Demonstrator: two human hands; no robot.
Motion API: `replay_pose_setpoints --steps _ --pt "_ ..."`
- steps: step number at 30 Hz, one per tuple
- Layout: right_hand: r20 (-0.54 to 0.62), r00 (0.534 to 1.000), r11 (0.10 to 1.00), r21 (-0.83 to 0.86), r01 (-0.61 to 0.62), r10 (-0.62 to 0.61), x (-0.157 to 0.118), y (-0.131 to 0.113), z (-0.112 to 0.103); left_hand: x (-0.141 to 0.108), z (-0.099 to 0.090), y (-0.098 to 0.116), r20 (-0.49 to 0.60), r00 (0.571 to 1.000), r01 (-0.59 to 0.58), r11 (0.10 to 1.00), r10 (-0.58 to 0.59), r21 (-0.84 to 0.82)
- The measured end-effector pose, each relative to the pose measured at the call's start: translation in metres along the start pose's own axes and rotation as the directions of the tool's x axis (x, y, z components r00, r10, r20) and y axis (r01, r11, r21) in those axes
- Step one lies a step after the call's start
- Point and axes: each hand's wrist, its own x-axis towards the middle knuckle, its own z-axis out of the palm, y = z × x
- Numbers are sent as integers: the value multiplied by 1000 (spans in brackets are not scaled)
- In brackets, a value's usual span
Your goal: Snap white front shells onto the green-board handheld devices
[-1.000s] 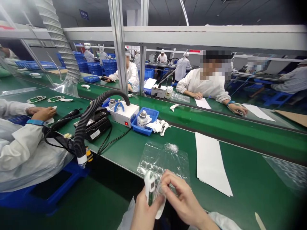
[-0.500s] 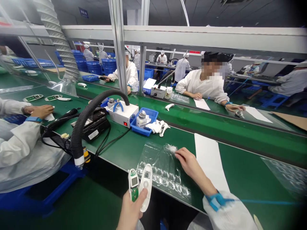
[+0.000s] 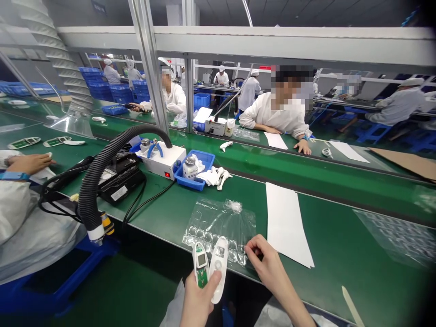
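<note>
**Two shell halves in one hand, a pinch at the blister tray**

Our left hand (image 3: 199,297) is closed around two parts held side by side and upright: a thermometer half with its display and green circuit board (image 3: 200,269) on the left, and a white cover shell (image 3: 219,268) touching it on the right. The thumb crosses the lower ends of both and keeps them fanned apart at the top. Our right hand (image 3: 269,268) sits just to the right, fingertips pinched together at the near right corner of the clear blister tray (image 3: 221,222) on the green conveyor belt (image 3: 340,245). Whether anything small sits between those fingertips, we cannot tell.

To do this well, in our judgement, we keep the left grip low on the two parts so the display and board stay untouched, and we pinch only the thin tray edge, since the plastic looks flimsy and likely to buckle.

The held parts hang at the near edge of the belt, just in front of the tray. A white paper sheet (image 3: 286,218) lies right of it; a crumpled film wad (image 3: 235,206) rests on its far edge.
</note>
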Motion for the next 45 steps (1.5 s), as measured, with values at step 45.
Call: replay_pose_setpoints --steps 45 --pt "5 984 918 359 -167 177 -25 -61 37 -11 7 1 -34 977 -208 978 208 21"
